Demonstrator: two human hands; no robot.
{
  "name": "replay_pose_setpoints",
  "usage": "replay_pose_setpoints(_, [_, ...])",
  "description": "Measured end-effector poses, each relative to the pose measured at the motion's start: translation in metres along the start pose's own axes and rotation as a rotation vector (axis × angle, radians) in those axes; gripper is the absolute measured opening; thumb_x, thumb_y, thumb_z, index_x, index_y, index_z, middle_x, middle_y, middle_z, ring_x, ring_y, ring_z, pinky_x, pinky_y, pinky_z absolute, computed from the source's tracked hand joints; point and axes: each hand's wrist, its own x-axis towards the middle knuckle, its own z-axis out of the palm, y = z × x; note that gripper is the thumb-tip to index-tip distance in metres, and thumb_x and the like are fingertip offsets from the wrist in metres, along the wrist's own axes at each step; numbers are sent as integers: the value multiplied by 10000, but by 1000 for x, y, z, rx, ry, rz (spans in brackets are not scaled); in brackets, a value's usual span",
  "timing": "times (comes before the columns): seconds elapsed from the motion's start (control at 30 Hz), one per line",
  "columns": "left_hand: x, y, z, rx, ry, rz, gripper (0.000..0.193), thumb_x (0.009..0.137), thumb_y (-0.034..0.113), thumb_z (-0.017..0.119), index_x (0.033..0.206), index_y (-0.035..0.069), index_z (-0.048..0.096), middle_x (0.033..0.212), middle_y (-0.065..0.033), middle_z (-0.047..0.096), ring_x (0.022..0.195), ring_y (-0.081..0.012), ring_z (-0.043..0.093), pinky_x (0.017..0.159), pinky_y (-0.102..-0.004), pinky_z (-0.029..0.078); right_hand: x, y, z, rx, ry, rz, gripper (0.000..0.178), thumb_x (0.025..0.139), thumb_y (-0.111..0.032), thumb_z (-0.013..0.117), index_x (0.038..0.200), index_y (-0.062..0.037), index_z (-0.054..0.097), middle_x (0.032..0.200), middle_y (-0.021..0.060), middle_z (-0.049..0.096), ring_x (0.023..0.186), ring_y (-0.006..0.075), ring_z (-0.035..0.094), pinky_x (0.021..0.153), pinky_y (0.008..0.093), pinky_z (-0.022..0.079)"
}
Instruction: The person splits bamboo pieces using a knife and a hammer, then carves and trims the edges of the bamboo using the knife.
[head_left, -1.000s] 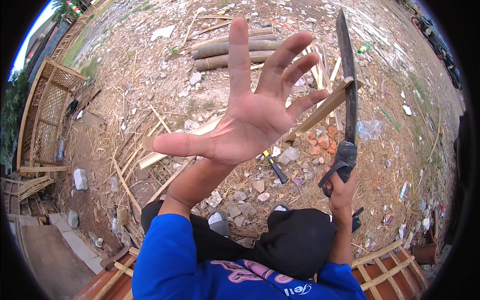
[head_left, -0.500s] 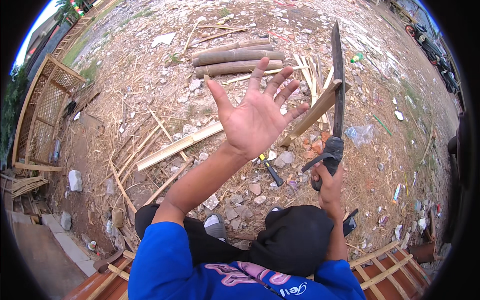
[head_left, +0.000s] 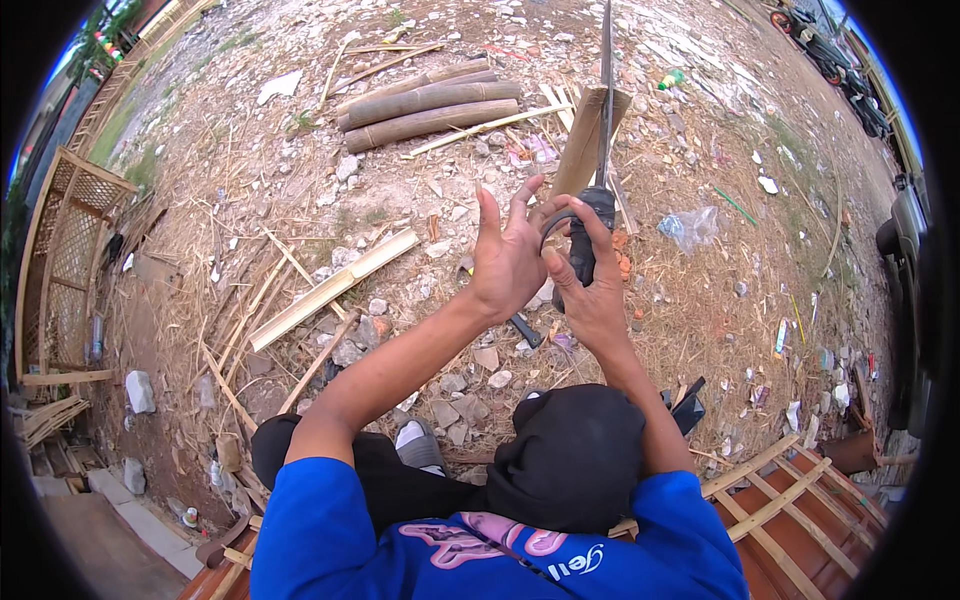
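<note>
My right hand [head_left: 594, 305] is closed around the black-wrapped handle of a machete [head_left: 604, 120], whose blade points away from me. The blade crosses the far end of a split bamboo piece [head_left: 574, 160]; I cannot tell how deep it sits in it. My left hand [head_left: 505, 262] is open beside the handle, fingers spread, their tips near or touching a black loop on it. Between my feet and the hands a tool with a black and yellow handle [head_left: 525, 331] lies on the ground, partly hidden by my left hand.
Several bamboo poles [head_left: 430, 112] lie stacked ahead. A pale split bamboo length [head_left: 335, 290] lies left of my left arm among thin strips. Rubble and straw cover the ground. A lattice panel [head_left: 65, 250] stands far left; a slatted bamboo frame [head_left: 775, 500] lies near right; motorcycles are at the right.
My left hand has moved down and right to the machete's handle. The machete, my right hand and the bamboo piece have shifted left and now point more straight ahead. The view has turned slightly.
</note>
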Motion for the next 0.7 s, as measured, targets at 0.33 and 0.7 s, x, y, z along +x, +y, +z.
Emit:
replay_pose_setpoints(0.33, [-17, -7, 23, 107, -101, 61, 1134, 769, 922, 172, 1555, 140, -65, 1569, -155, 185, 1439, -296, 257, 1190, -426, 195, 2, -8, 12, -168, 161, -57, 989, 646, -544, 864, 1441, -165, 414, 1138, 135, 446, 1037, 260, 531, 894, 382, 476])
replay_pose_setpoints(0.7, [-20, -10, 28, 99, -77, 67, 1149, 762, 928, 167, 1560, 121, -11, 1534, -160, 256, 1411, -290, 300, 1178, -429, 218, 1, -4, 8, -185, 151, -117, 789, 808, -431, 791, 1438, -142, 413, 1137, 127, 474, 1031, 240, 534, 897, 380, 467])
